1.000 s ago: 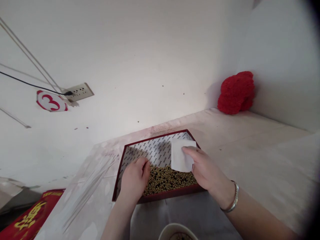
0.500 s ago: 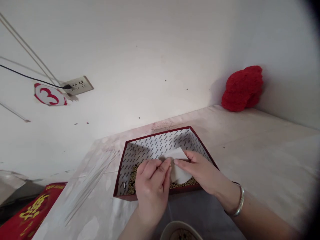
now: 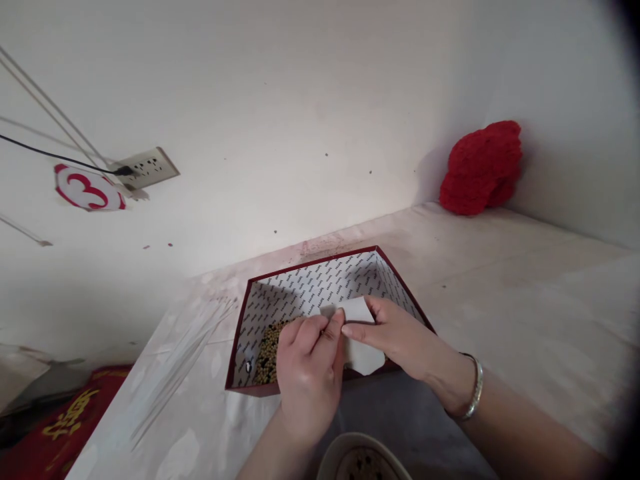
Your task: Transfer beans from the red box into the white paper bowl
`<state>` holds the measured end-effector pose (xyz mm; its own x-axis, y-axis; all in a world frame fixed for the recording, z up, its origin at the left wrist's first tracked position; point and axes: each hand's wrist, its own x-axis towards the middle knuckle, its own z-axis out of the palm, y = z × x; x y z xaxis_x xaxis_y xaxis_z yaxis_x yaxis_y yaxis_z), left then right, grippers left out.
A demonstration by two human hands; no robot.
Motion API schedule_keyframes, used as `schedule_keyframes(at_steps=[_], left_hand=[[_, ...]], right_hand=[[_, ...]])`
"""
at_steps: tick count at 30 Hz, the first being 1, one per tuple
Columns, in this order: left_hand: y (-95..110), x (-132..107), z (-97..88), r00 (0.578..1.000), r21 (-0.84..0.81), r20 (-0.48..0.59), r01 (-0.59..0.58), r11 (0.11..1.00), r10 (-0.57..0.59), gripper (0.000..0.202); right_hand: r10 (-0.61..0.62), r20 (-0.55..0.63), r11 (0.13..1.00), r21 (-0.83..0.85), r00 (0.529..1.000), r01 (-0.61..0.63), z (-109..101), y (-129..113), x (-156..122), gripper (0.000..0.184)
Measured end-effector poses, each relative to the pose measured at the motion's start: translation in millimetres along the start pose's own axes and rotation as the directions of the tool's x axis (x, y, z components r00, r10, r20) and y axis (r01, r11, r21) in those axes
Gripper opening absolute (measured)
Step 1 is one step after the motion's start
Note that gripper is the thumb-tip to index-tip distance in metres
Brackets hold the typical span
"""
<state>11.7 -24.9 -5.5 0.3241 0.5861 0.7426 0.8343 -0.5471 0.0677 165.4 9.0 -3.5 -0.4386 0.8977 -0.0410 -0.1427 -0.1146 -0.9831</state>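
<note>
A white piece of paper or thin card (image 3: 364, 357) is held over the front of a dark-red box (image 3: 323, 283) whose inside is white with a printed pattern. My left hand (image 3: 310, 360) is closed, its thumb and index finger pinching the paper's left side. On the other side, my right hand (image 3: 400, 333) grips the sheet with the thumb on top and the fingers behind it. Small yellowish and dark beads or beans (image 3: 269, 352) cover the box floor, partly hidden by my hands. Whether anything small lies between the left fingertips cannot be made out.
A pale bowl (image 3: 327, 448) with dark bits inside stands at the bottom edge. Several thin pale strips or wires (image 3: 185, 367) lie left of the box on the cloth-covered table (image 3: 500, 300). A red fluffy bundle (image 3: 480, 170) sits in the far corner. A power socket (image 3: 150, 167) is on the wall.
The view has shifted slightly. The paper has tilted, and more of its lower part now shows below my right thumb. Both hands keep their hold.
</note>
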Motion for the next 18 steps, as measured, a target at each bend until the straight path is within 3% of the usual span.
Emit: schedule_keyframes(at_steps=[5,9,13,18], left_hand=[[-0.7,-0.9,1.3,1.0,-0.027,0.014,-0.005,1.0,0.006,0.038],[-1.5,-2.0,0.2,0.998,-0.095,0.014,0.065,0.993,-0.064,0.036],[-0.8,-2.0,-1.8,0.985,-0.113,-0.01,0.169,0.979,-0.172,0.024],[1.2,0.7,-3.4,0.987,-0.082,0.03,0.159,0.984,-0.157,0.008]], right_hand=[[0.023,-0.025,0.999,0.045,0.999,-0.021,1.0,-1.6,-0.7,0.016],[0.018,-0.026,0.997,0.071,0.999,-0.016,-0.6,0.1,-0.6,0.018],[0.002,0.0,0.995,0.096,1.0,-0.002,-1.3,1.1,0.0,0.019],[0.027,0.044,0.992,0.123,0.999,-0.032,0.3,-1.4,1.1,0.019]])
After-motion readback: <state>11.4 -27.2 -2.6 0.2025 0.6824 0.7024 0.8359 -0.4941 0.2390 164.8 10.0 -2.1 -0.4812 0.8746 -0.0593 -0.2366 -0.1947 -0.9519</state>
